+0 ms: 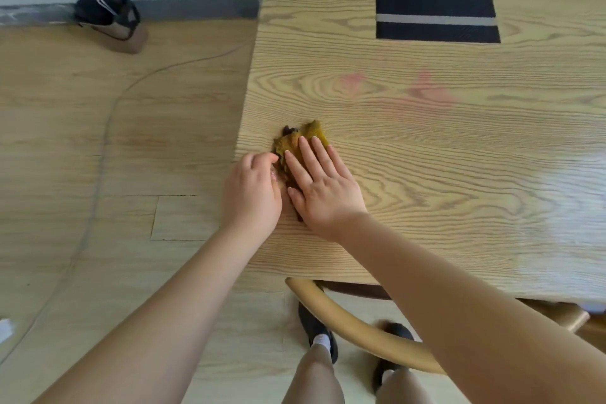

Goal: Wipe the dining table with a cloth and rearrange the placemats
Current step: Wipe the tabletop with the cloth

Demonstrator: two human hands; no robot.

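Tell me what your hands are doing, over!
Right hand flat on cloth, left hand pinching its edge. Cloth at table left edge. One placemat at far side, untouched. Nothing in the way.

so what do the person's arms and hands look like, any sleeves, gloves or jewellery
Both arms are bare from the bottom edge of the picture up to the hands, with no sleeve in view. The left hand and right hand wear no gloves, and no rings, watch or bracelets show. The fingernails look short and unpainted, though the picture is a little soft.
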